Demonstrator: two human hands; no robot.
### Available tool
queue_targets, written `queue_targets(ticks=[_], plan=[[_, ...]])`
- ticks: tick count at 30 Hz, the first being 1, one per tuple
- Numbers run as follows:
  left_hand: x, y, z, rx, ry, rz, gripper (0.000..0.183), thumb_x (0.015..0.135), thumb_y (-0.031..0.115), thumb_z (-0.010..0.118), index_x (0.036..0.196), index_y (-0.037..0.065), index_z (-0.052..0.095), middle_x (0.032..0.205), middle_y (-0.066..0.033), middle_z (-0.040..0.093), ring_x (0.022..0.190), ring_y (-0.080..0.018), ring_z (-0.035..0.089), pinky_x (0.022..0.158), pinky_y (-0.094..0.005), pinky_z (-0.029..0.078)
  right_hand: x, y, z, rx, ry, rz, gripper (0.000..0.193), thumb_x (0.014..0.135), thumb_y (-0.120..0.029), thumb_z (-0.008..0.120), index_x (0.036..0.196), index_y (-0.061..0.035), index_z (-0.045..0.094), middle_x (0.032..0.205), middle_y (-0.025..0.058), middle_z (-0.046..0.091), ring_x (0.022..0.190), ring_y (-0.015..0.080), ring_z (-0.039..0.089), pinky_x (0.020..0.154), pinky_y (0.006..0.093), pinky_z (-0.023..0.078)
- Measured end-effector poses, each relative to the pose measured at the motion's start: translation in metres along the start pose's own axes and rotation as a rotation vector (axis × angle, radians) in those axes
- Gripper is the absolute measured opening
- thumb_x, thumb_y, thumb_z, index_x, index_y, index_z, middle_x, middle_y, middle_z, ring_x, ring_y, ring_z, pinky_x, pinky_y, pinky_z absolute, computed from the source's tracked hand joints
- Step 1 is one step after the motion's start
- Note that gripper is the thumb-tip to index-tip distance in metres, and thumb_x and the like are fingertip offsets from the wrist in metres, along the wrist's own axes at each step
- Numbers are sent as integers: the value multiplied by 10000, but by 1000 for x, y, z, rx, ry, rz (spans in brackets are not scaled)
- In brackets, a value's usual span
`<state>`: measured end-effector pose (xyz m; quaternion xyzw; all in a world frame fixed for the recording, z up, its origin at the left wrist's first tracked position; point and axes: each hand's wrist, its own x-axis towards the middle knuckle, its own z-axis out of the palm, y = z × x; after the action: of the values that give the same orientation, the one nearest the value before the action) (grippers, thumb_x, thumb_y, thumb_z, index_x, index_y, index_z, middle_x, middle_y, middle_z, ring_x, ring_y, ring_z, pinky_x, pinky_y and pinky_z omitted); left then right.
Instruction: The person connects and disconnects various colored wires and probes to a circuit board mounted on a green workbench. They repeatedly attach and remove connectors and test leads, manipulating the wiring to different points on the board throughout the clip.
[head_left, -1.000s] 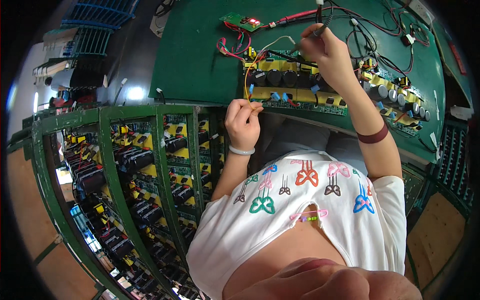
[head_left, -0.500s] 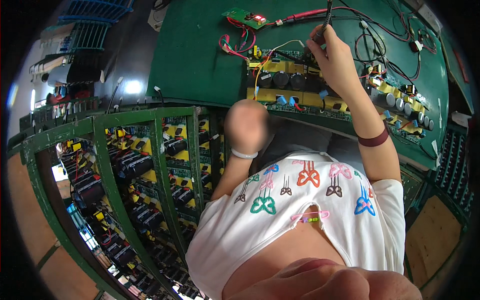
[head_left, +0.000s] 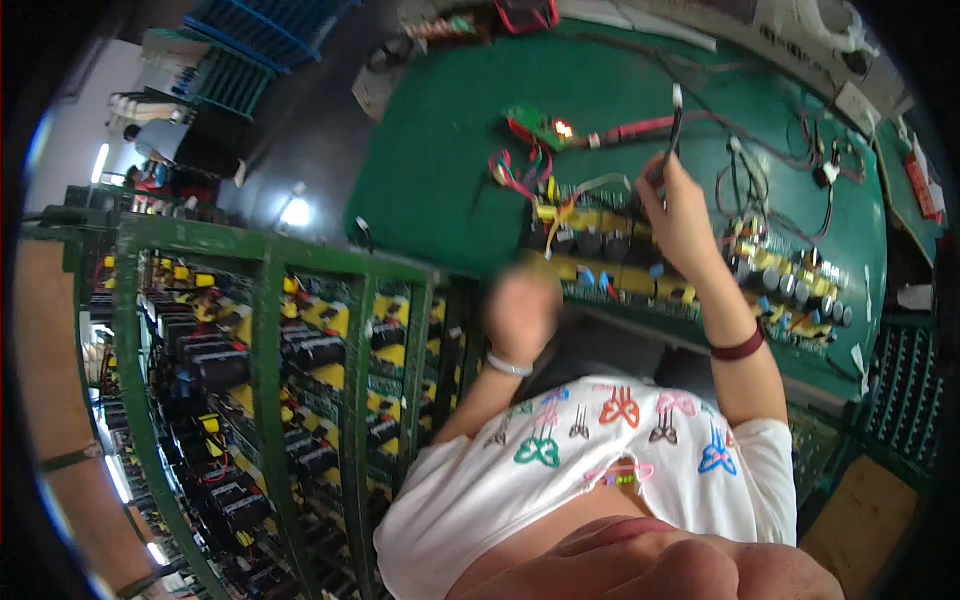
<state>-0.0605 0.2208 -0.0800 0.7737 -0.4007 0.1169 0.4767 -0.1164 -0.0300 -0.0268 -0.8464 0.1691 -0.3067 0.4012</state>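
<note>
My right hand (head_left: 685,210) is pinched around a dark cable (head_left: 674,135) that points up with a white connector (head_left: 677,94) at its tip. Below that hand lies a circuit board (head_left: 590,245) with yellow parts, black capacitors and blue plugs, along the near edge of the green bench. A second board (head_left: 790,285) of the same sort is to the right of my wrist. My left hand (head_left: 522,312) is by the near edge of the first board. Blur hides its fingers, so whether it touches the board does not show.
On the green bench top (head_left: 450,130) lie a small green board (head_left: 538,127) with a lit red display and a tangle of cables (head_left: 750,175). A green metal rack (head_left: 270,350) filled with boards stands at my left. Another person (head_left: 165,140) is in the far left background.
The bench now sits lower in the picture and more of its far side shows. My right hand still grips a cable, whose white connector has come into view.
</note>
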Motion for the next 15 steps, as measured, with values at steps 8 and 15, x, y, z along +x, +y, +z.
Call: queue_targets(ticks=[8,15], plan=[[3,2,-1,-29,-8,-2,125,729,-114,725,791,-19,672,787,-107,598,714,-255,629,620,-339,512,1,7,3,-30,-24,40,188,887,-28,642,986,-2,484,827,203,593,808,398,586,714,468,459],[-1,-1,0,-33,-5,6,120,731,-102,742,788,-17,679,788,-104,591,720,-253,631,628,-334,513,2,1,0,-59,-38,27,187,884,-43,653,968,11,495,812,209,603,803,400,602,711,471,466]])
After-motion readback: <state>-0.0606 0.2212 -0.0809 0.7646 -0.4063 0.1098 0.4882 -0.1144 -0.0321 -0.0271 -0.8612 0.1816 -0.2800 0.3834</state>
